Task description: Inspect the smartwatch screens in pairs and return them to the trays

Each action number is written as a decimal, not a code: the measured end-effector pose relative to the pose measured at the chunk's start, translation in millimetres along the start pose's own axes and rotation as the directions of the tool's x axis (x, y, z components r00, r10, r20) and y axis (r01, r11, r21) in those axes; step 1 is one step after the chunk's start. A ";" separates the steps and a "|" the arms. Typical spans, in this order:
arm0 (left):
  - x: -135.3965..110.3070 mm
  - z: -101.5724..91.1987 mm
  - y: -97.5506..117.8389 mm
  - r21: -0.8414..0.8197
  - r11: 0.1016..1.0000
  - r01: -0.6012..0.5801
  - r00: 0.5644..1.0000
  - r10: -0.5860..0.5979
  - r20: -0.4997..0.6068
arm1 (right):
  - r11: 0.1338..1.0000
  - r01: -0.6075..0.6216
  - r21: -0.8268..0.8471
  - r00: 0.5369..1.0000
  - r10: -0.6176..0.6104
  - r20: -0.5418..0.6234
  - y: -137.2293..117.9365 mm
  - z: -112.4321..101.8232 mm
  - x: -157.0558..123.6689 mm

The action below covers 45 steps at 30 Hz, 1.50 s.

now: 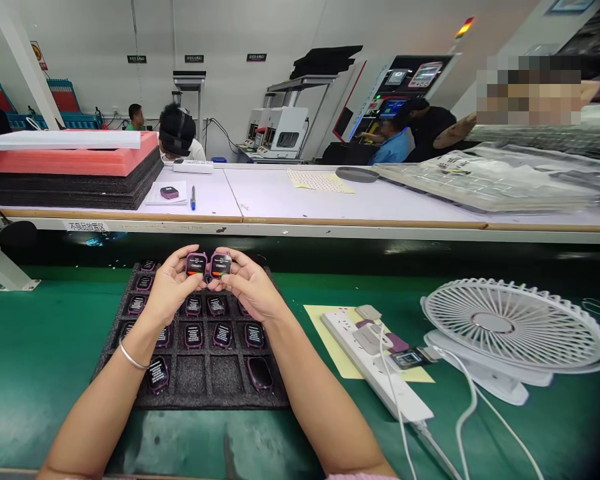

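Note:
My left hand (170,288) pinches a small purple-cased watch body (196,264) with a lit screen. My right hand (250,288) grips a second watch body (221,265) of the same kind. Both are held side by side, screens toward me, above a black foam tray (200,383). The tray lies on the green mat and holds several more purple watch bodies in its pockets; a few front pockets are bare. A silver bangle sits on my left wrist.
A white power strip (380,373) with plugs and cables lies on a yellow sheet to the right, beside a white desk fan (510,327). Behind runs a white shelf (330,200) with stacked foam trays (75,173), a pen and plastic sheets. Other people work farther back.

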<state>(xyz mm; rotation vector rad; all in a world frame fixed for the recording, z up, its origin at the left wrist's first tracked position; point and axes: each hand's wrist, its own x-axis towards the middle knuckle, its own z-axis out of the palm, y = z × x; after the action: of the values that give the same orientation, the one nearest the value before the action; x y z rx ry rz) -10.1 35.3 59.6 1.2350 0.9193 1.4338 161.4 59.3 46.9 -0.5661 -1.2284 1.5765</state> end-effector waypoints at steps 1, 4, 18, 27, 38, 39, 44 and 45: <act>0.1 0.2 -0.2 0.000 1.000 -0.001 1.000 0.001 0.002 | 1.000 0.005 -0.004 1.000 -0.005 -0.002 0.5 -0.1 0.1; 0.6 0.0 0.0 -0.002 1.000 -0.002 1.000 0.002 0.013 | 1.000 0.012 -0.005 1.000 -0.012 -0.004 1.1 -0.1 0.4; -1.1 -1.3 3.5 0.004 0.999 0.036 0.999 -0.036 0.037 | 1.000 0.011 -0.028 0.999 -0.012 -0.051 -2.3 1.3 0.4; -0.5 0.2 0.6 0.016 1.000 -0.008 0.999 0.008 0.043 | 0.999 0.016 -0.029 0.999 -0.017 -0.051 -2.2 1.8 0.1; -1.1 -1.0 3.1 -0.012 1.000 0.019 0.999 -0.018 0.051 | 0.999 0.017 -0.035 0.999 -0.018 -0.048 -4.2 2.4 -0.4; -1.1 -1.0 4.3 -0.018 0.999 0.033 0.998 -0.032 0.044 | 0.999 0.017 -0.038 0.999 -0.019 -0.047 -4.4 2.5 -0.5; -0.9 0.3 8.4 -0.062 0.993 0.096 0.995 -0.094 0.034 | 0.997 0.026 -0.068 0.997 -0.030 -0.067 -2.7 1.2 -0.2; -1.0 0.7 8.2 -0.061 0.993 0.100 0.995 -0.098 0.038 | 0.997 0.028 -0.076 0.997 -0.033 -0.073 -1.7 0.6 0.1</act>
<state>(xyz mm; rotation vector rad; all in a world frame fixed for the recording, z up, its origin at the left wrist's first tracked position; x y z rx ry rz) -11.1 32.5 67.3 1.1488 0.8933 1.3494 161.6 59.1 48.7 -0.6454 -1.2388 1.4758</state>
